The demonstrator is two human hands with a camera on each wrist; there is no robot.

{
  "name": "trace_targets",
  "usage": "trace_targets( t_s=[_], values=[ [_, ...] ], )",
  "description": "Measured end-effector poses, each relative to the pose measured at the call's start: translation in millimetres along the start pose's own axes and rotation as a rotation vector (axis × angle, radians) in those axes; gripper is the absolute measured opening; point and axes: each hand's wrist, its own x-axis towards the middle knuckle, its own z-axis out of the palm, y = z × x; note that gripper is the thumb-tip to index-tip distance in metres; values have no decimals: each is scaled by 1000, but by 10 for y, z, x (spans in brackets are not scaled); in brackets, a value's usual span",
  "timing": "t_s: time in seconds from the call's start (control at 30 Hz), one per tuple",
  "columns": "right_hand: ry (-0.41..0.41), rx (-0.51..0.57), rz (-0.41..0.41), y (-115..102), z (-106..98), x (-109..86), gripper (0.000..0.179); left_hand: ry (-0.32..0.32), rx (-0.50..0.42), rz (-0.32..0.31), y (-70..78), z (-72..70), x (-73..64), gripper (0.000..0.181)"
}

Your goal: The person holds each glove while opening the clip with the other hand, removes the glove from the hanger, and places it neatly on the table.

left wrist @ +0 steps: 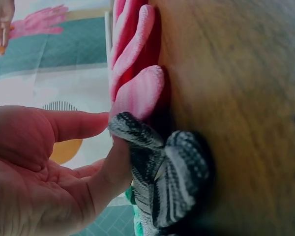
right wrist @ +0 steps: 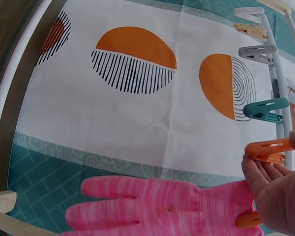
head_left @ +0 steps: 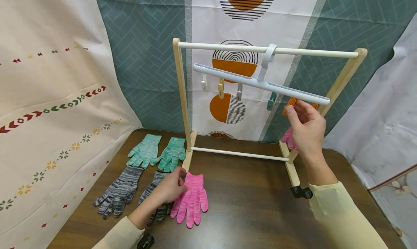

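Observation:
My right hand (head_left: 309, 129) pinches an orange clothespin (right wrist: 268, 150) near the right end of the light-blue hanger (head_left: 241, 78). Just past it, another orange clothespin (right wrist: 248, 220) grips the cuff of a hanging pink glove (right wrist: 157, 199), partly hidden behind the hand in the head view. Down on the table, the fingertips of my left hand (head_left: 171, 187) are at the cuff of a second pink glove (head_left: 192, 203), lying palm-flat with fingers toward me. In the left wrist view, thumb and forefinger stand apart, and a grey striped glove (left wrist: 179, 172) overlaps the thumb tip.
A wooden rack (head_left: 182, 93) with a white top bar (head_left: 224, 48) carries the tilted hanger. White, yellow, grey and teal clothespins (head_left: 271, 100) hang along it. Two green gloves (head_left: 144, 151) and two grey striped gloves (head_left: 118, 191) lie at the left of the brown table (head_left: 247, 205).

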Motion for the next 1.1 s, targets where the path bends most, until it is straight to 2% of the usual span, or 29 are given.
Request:
trace_targets(
  t_s=[0.27, 0.47, 0.67, 0.87, 1.1],
  values=[
    [11, 15, -24, -28, -32, -38, 40, 29, 67, -18, 82, -49, -26, 56],
    [40, -24, -47, -53, -65, -83, 41, 48, 139, -11, 136, -95, -27, 59],
    [40, -49, -50, -39, -103, -133, 42, 92, 171, 17, 183, -145, -34, 60],
    [47, -60, -62, -31, -144, -167, 39, 141, 130, 63, 235, -172, -37, 60],
    [50, -62, -108, -61, -189, -217, 33, 190, 53, 101, 333, -214, 10, 69]
  ],
)
